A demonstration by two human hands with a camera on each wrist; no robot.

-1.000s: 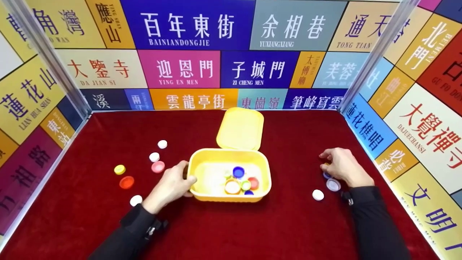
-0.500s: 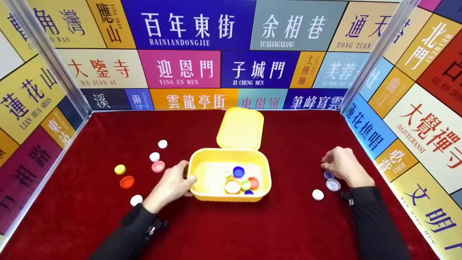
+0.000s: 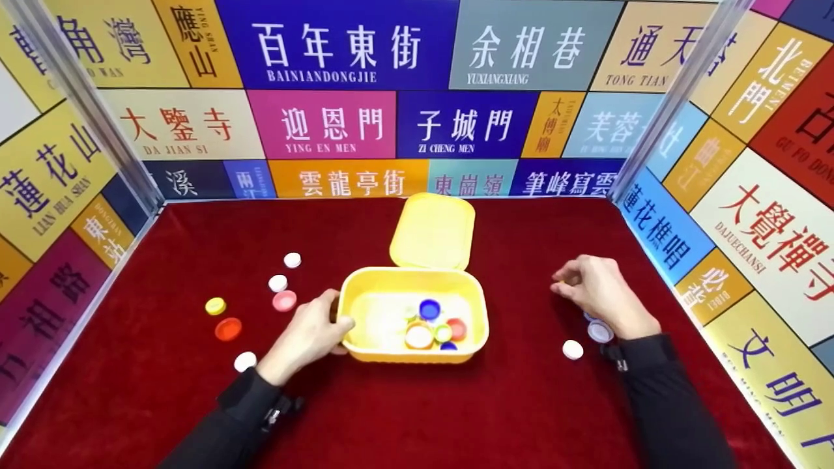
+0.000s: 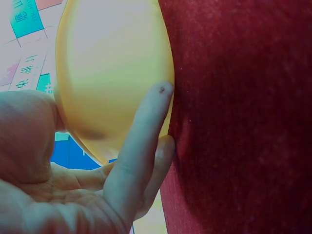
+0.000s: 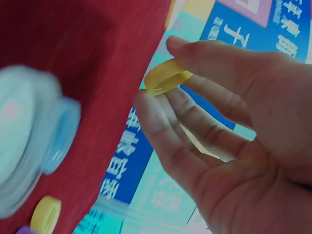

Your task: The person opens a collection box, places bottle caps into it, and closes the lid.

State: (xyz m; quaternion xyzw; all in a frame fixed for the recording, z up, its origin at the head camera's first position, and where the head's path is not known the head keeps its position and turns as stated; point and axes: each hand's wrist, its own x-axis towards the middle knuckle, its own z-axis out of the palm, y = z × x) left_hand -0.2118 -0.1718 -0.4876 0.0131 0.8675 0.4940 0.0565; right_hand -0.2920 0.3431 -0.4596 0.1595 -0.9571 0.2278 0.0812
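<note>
My left hand (image 3: 313, 332) grips the left end of a yellow plastic box (image 3: 365, 357), thumb over its rim. In the left wrist view, fingers (image 4: 141, 131) lie along the box's outer wall (image 4: 109, 78). Several bottle caps lie inside, among them a blue cap (image 3: 429, 309) and a red cap (image 3: 457, 329). My right hand (image 3: 606, 293) is above the cloth on the right, pinching a yellow bottle cap (image 5: 168, 76) between thumb and fingertips. Close to its wrist lie a clear cap (image 3: 600, 331) and a white cap (image 3: 573, 350); a blue cap (image 5: 63, 134) is partly hidden.
The yellow lid (image 3: 433, 231) lies behind the box. Left of the box are several loose caps, including a red cap (image 3: 228, 329), a pink cap (image 3: 284, 300) and a yellow cap (image 3: 215, 306). Printed panels (image 3: 326, 124) border the red cloth (image 3: 417, 417).
My right hand has picked up the yellow cap and moved slightly left and away from the clear and blue caps. My left hand and the box have stayed in place.
</note>
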